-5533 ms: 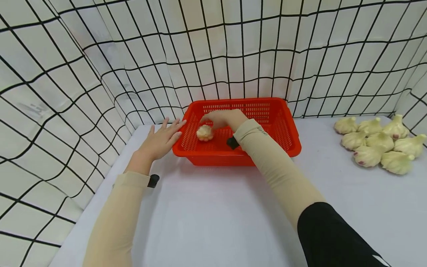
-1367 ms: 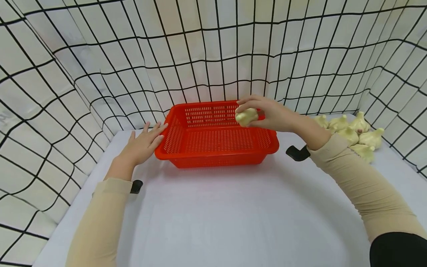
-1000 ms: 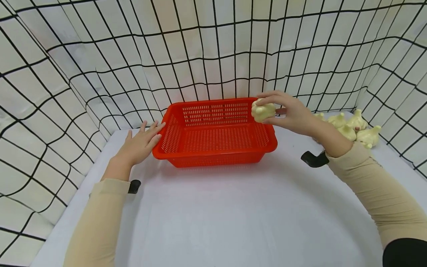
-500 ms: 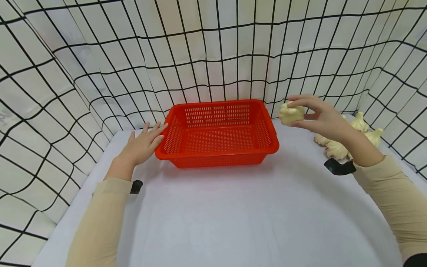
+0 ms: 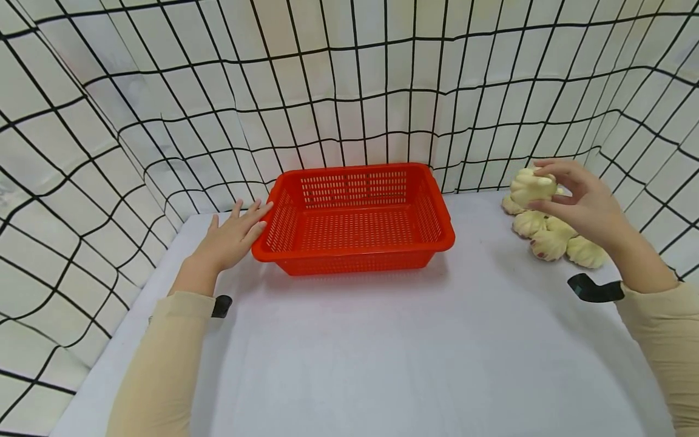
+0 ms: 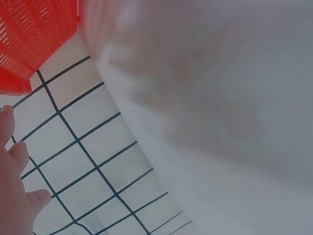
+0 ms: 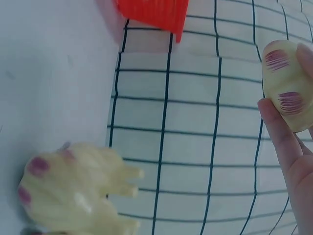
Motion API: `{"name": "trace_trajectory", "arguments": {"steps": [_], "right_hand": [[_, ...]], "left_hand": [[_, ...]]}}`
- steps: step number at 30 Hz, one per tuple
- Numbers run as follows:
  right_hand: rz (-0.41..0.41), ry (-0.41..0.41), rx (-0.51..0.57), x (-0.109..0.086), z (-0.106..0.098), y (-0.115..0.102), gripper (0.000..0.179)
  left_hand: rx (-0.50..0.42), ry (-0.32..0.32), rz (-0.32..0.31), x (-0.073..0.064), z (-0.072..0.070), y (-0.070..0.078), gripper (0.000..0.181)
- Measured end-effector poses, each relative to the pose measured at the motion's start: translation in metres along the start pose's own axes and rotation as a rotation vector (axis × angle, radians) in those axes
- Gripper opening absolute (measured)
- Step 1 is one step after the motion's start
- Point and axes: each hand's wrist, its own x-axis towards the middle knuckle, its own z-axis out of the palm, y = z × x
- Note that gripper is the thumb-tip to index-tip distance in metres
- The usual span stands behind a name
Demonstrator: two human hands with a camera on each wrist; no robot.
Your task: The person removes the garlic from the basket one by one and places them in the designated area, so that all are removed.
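Note:
My left hand (image 5: 229,243) lies with straight, spread fingers at the left rim of a red plastic basket (image 5: 357,251). At the far right, my right hand (image 5: 592,203) holds a pale garlic bulb (image 5: 530,187) between thumb and fingers, raised above the table. Purple streaks mark this garlic bulb (image 7: 288,93) in the right wrist view. Several more garlic bulbs (image 5: 548,244) lie together under and beside the right hand, some hidden behind it. In the left wrist view, only part of the left hand (image 6: 17,181) shows, below the basket's corner (image 6: 39,39).
A white cloth covers the table (image 5: 338,346). Black grid netting (image 5: 338,97) over white sheeting stands behind the basket and along both sides. The back netting runs close behind the basket and the garlic pile.
Earlier, my right hand was inside the basket with a garlic bulb. It has since carried the bulb rightward out over the basket's rim to the pile. The left hand stays at the rim.

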Motion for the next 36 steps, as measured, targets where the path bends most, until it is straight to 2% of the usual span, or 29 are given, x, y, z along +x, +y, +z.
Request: {"name": "trace_trajectory", "arguments": {"steps": [6,14,19,26,29,32,36], "right_hand": [[0.063,0.063,-0.045,-0.013,-0.023,0.013,0.054],[0.141,0.162,-0.193,-0.030,-0.048,0.023,0.056],[0.236,0.208,-0.270,-0.042,-0.061,0.031,0.053],[0.332,0.386,-0.392,-0.058,-0.077,0.049,0.060],[0.424,0.394,-0.441,-0.063,-0.083,0.056,0.062],[0.477,0.369,-0.454,-0.070,-0.091,0.072,0.066],[0.492,0.375,-0.451,-0.083,-0.110,0.115,0.066]], "left_hand": [[-0.003,-0.002,-0.002,0.000,-0.001,0.001,0.065],[-0.004,0.001,-0.004,0.001,-0.001,0.000,0.065],[-0.005,-0.003,-0.013,0.000,-0.002,0.000,0.065],[-0.005,0.002,0.001,0.001,-0.001,0.001,0.065],[-0.006,-0.001,0.000,0.001,-0.001,0.001,0.065],[-0.009,-0.002,0.001,0.001,-0.001,0.001,0.065],[-0.011,-0.002,0.003,0.000,0.000,0.000,0.065]]}}
